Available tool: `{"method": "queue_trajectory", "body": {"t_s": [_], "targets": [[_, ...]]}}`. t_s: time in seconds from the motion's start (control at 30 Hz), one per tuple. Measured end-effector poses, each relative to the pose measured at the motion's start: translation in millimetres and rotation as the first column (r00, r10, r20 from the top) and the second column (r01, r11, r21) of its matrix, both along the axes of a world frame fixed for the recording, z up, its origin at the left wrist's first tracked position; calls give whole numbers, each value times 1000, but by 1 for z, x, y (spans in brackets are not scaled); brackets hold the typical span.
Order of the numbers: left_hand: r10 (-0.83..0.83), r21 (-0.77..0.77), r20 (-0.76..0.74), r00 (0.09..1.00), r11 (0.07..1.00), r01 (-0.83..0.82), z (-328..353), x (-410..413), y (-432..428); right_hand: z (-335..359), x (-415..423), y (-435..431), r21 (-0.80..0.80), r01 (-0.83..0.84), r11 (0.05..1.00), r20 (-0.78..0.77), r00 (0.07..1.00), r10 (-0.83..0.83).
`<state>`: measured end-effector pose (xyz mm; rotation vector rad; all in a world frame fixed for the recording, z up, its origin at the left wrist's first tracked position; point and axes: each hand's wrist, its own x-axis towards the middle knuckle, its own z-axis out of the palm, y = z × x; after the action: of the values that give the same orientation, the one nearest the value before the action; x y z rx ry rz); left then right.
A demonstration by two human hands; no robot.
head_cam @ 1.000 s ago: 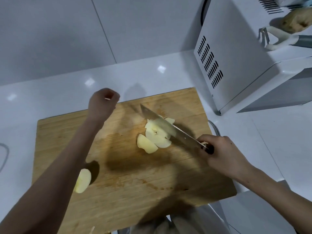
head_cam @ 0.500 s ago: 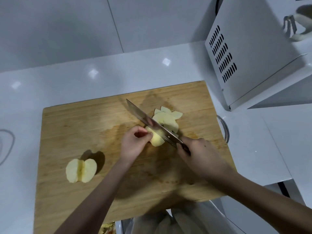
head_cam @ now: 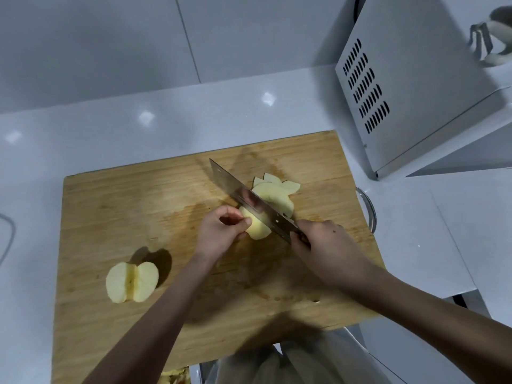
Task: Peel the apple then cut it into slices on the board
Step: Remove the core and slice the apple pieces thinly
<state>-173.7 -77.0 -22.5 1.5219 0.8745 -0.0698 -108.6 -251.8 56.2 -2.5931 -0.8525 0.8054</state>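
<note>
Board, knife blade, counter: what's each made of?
Board: wood or bamboo by the look, matte, strip grain, darker stains.
Knife blade: probably polished steel, mirror reflections.
Counter: glossy white, stone or composite, light glints; cannot tell which.

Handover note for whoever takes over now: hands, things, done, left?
Left hand holds the apple piece down on the board.
Right hand grips the knife, blade set into that piece.
Cut slices lie just behind the blade.
The uncut apple half sits at the board's near left.
Done: peeling, halving, several slices.
Left: finish this piece, then slice the other half.
</note>
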Motion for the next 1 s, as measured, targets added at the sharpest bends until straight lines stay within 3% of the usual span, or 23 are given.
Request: {"method": "queue_trajectory", "body": {"t_s": [0.3, 0.57, 1.0], "targets": [[-1, 2, 59, 998, 1000, 1, -8, -3, 1, -29, -2, 18, -71, -21, 997, 29, 999, 23], [-1, -34, 79, 997, 999, 4, -9, -3, 1, -7, -5, 0, 47, 46, 998, 15, 999, -47], [8, -40, 78, 997, 999, -5, -10, -3, 1, 1, -6, -3, 3, 11, 1000, 20, 1000, -11]]}}
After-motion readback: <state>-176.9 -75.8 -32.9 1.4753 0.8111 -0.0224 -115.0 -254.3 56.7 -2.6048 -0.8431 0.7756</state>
